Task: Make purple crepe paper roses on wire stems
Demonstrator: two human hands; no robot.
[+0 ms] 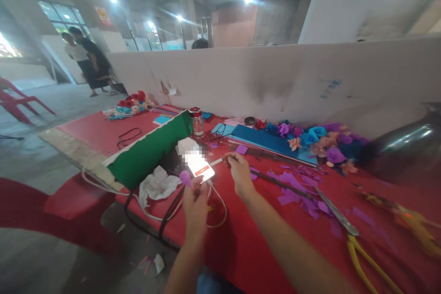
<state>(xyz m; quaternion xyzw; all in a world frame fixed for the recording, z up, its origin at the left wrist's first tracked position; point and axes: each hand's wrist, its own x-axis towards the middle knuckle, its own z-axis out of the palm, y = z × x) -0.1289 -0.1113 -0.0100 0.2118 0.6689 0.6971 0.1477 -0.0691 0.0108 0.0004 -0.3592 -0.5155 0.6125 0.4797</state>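
Observation:
My left hand [195, 195] is closed, its fingertips pinching a small purple paper flower bud [185, 177]. My right hand [240, 172] is closed too, held a little higher and to the right. From its fingertips a short white stick-like piece [217, 161] points left; its exact kind is unclear. Just beyond both hands lies a phone [206, 172] with a bright screen, partly blurred out. A white cable [225, 211] loops beside it. Right of my right hand, purple paper scraps [287, 188] are scattered around a dark rod [275, 180].
Yellow-handled scissors [353, 234] and a yellow glue gun [409, 220] lie right. Paper flowers [320, 140] and blue sheets [265, 140] line the back. A green board [151, 151], glass jar [197, 124] and crumpled tissue [158, 186] stand left. Two people [87, 57] are far left.

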